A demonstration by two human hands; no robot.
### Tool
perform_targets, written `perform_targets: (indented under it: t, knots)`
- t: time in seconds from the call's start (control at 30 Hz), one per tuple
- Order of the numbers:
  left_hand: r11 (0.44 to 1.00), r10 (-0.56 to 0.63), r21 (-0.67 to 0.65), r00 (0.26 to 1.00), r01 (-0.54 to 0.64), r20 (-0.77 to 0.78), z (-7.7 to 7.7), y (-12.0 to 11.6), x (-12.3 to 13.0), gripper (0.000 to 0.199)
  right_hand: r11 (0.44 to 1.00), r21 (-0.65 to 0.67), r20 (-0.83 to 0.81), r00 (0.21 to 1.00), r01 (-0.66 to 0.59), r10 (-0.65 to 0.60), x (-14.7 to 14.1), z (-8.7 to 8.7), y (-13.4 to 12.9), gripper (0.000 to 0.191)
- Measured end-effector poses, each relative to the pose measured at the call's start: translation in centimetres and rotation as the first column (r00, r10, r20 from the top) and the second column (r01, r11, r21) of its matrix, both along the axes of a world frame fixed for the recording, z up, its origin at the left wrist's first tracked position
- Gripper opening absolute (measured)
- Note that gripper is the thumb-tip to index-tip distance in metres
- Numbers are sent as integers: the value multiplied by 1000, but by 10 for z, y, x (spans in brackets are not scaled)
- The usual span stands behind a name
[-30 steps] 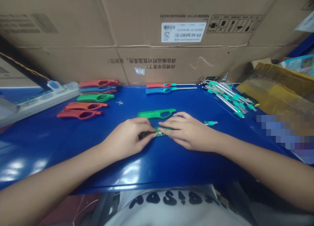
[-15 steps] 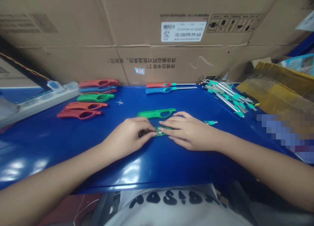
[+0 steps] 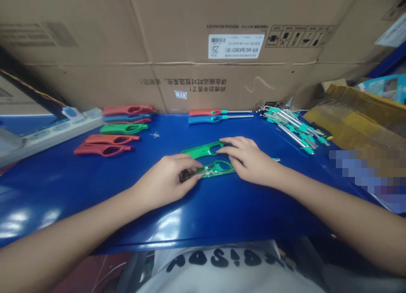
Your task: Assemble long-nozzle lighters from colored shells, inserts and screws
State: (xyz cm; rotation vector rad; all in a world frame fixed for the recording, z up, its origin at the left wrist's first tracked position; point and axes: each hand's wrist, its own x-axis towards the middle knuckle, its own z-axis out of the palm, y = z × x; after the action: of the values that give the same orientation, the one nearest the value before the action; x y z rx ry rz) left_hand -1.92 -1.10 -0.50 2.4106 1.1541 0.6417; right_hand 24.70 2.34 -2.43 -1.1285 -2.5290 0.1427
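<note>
Steadying, it seems, the small parts (image 3: 207, 171) inside a green lighter shell (image 3: 226, 173), the left hand (image 3: 169, 174) pinches one end while the right hand (image 3: 252, 161), loosely spread, overlaps the matching half (image 3: 199, 151) beyond.

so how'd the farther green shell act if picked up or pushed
The farther green shell is probably stiff, looking like moulded plastic. It's likely light, being slim and partly cut away. On the glossy table, its flattish shape would probably slide rather than roll.

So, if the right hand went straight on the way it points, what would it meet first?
The right hand would most likely meet the farther green lighter casing half first: its looped end lies right at that hand, though whether they already touch is hard to tell.
</note>
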Motion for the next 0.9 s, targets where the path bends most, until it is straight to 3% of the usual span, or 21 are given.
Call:
perform_targets:
  t: [0.13,0.33,0.47,0.57,0.63,0.7,0.77,0.9]
  knots:
    - [1000,-7,12,1000,7,3,0,0,1,15,994,-77,-59,995,79,-83,9,0,12,18]
    - [999,-15,34,999,14,30,0,0,0,19,991,-134,-198,979,17,-43,18,6,22,4]
    - [951,65,300,996,-79,54,7,3,-3,25,977,-186,-435,883,106,-179,9,13,13,11]
    - [877,41,480,999,-22,-29,12,5,-6,35,910,-415,-613,739,-1,-280,-1,19,4,22]
    - [866,-6,498,997,41,-72,13,6,-7,37,812,-571,-646,677,-122,-353,-5,22,0,30]
    - [877,-36,476,997,60,-61,13,5,-6,35,760,-626,-638,674,-174,-372,-6,24,-2,34]
    - [901,-31,433,999,38,-24,12,4,-5,31,805,-576,-610,731,-143,-307,-4,25,-2,34]
    - [947,-15,320,1000,19,-15,10,2,-4,30,965,-247,-386,922,-85,-18,2,24,-1,35]
